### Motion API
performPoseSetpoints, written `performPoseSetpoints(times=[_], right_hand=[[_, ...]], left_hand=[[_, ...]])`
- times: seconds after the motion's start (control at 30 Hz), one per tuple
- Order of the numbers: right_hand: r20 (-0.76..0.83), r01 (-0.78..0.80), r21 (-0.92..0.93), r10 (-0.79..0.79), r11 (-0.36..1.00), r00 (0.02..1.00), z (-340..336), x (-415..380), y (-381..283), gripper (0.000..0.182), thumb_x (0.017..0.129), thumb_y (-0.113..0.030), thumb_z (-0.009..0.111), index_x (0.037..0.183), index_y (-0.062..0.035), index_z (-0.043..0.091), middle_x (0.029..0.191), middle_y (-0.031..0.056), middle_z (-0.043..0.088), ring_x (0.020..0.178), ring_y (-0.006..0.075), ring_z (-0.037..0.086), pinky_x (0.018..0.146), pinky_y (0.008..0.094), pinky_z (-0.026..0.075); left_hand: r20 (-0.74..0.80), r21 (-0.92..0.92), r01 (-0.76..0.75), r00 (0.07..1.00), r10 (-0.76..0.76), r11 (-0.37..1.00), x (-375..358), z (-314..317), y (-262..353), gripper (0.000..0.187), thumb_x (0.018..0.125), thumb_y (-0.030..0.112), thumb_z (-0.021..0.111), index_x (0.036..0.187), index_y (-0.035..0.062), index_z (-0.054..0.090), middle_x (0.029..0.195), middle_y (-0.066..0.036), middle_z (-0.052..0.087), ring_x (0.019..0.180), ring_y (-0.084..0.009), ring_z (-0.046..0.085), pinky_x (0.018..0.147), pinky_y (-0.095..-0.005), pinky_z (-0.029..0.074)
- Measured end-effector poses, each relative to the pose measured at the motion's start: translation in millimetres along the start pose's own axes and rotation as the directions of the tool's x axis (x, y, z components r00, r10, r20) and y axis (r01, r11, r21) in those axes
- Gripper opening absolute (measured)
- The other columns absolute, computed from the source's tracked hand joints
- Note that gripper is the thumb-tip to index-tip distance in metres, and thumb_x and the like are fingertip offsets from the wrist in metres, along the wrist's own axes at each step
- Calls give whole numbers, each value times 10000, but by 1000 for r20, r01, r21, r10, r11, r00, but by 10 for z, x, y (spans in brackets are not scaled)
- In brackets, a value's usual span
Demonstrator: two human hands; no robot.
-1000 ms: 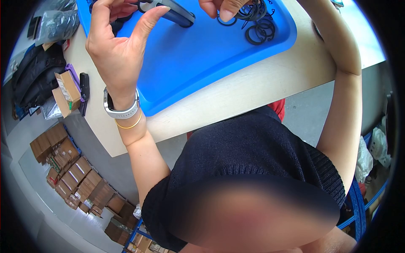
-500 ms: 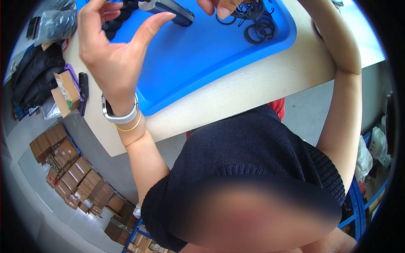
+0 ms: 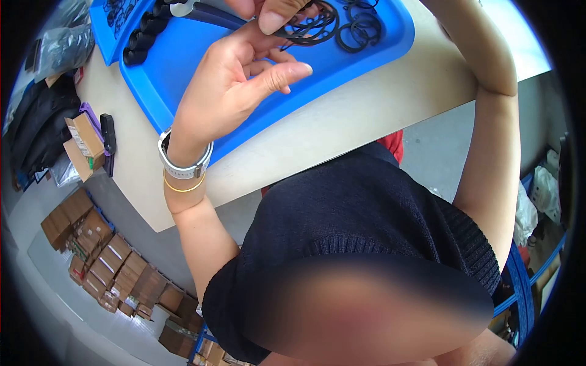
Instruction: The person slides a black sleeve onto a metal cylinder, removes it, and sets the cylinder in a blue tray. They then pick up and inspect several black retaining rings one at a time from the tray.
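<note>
My left hand [image 3: 223, 94], with a watch on its wrist, is over the blue tray [image 3: 177, 79]. Its thumb points out and the other fingers are half curled, the fingertips beside a bunch of thin black rings [image 3: 320, 27] that look like retaining rings. At the top edge, my right hand [image 3: 278, 12] is closed on that bunch, thumb on top; part of it is cut off by the frame. More black rings [image 3: 358, 33] lie on the tray to the right. Behind my left hand lies a long dark tool or bar [image 3: 217, 16], partly hidden, with a light metal end.
Several black cylindrical pieces [image 3: 142, 41] line the tray's left side. A second blue tray [image 3: 105, 36] with small black parts adjoins it. On the pale table [image 3: 317, 137] are a small open carton [image 3: 85, 141] and a black-handled item [image 3: 107, 134]. Cardboard boxes [image 3: 116, 262] are stacked beyond.
My left hand has moved right and slightly down, toward my right hand. My right hand has moved left with the bunch of rings. The whole view has shifted a little.
</note>
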State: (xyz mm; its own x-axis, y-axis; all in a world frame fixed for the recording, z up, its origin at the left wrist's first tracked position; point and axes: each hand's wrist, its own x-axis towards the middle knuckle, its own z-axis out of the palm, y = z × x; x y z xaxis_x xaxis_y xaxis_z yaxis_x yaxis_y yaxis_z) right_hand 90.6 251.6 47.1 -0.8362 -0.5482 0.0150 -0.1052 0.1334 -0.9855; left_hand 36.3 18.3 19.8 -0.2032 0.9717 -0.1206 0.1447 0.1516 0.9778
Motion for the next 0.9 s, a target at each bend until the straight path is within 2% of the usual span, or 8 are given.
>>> performPoseSetpoints(times=[0.2, 0.33, 0.43, 0.53, 0.6, 0.73, 0.8, 0.9], right_hand=[[-12, -10, -4, 10, 1000, 1000, -75, -65, -27, 222, 914, -60, 755, 1085, 42, 656, 914, 106, 738, 785, 125, 695, 652, 235, 572], [63, -10, 52, 7, 999, 998, -185, -97, 26, 251, 915, -37, 740, 1125, 60, 641, 942, 122, 734, 789, 135, 706, 644, 235, 594], [54, -62, -52, 65, 997, 996, -219, -107, 30, 272, 914, -32, 734, 1149, 62, 635, 965, 131, 733, 795, 137, 714, 656, 231, 603], [57, -67, -79, 71, 995, 996, -237, -144, -35, 271, 910, -26, 729, 1149, 61, 636, 947, 124, 735, 794, 136, 715, 659, 227, 606], [6, -168, -145, 170, 975, 985, -200, -165, -163, 262, 911, -37, 724, 1141, 57, 643, 925, 110, 736, 769, 126, 705, 632, 228, 591], [-93, -73, -292, 48, 954, 995, -113, -182, -82, 237, 917, -54, 711, 1123, 50, 657, 895, 97, 733, 727, 115, 687, 598, 230, 568], [-14, -128, -193, 127, 973, 992, -119, -139, -90, 217, 915, -62, 701, 1104, 41, 671, 874, 88, 730, 690, 112, 671, 582, 231, 551], [-53, -222, -251, 215, 942, 975, -112, -168, -242, 198, 907, -51, 694, 1088, 29, 686, 853, 78, 729, 679, 104, 667, 577, 219, 548]], left_hand=[[60, -156, 2, 998, 7, 988, 59, -149, 34, 246, 1055, 144, 577, 1140, -66, 673, 1053, -204, 758, 768, -135, 717, 624, -228, 560], [67, -171, 43, 997, -32, 984, 71, -140, 74, 266, 1057, 168, 578, 1141, -66, 670, 1041, -207, 762, 729, -138, 723, 594, -216, 555], [42, -141, 35, 999, -29, 989, 76, -152, 64, 269, 1065, 174, 562, 1125, -64, 670, 1049, -215, 758, 740, -142, 731, 582, -215, 557], [13, -241, 67, 998, -66, 968, 70, -170, 36, 210, 1020, 158, 645, 1091, -36, 679, 1022, -176, 767, 739, -140, 718, 614, -218, 551], [12, -40, 63, 998, -63, 997, 50, -196, 16, 219, 1079, 164, 528, 1120, -34, 611, 1039, -234, 752, 754, -149, 722, 601, -215, 544], [-16, -13, 51, 999, -51, 999, 47, -178, 16, 205, 1075, 155, 535, 1119, -32, 606, 1035, -232, 754, 759, -150, 723, 602, -218, 542], [-32, 3, 16, 999, -16, 1000, 49, -177, 1, 188, 1070, 144, 545, 1116, -30, 600, 1029, -232, 755, 757, -150, 721, 608, -221, 540], [-46, 35, -35, 998, 36, 999, 42, -162, -8, 179, 1071, 137, 543, 1121, -27, 592, 1023, -237, 755, 754, -150, 719, 615, -224, 540]])
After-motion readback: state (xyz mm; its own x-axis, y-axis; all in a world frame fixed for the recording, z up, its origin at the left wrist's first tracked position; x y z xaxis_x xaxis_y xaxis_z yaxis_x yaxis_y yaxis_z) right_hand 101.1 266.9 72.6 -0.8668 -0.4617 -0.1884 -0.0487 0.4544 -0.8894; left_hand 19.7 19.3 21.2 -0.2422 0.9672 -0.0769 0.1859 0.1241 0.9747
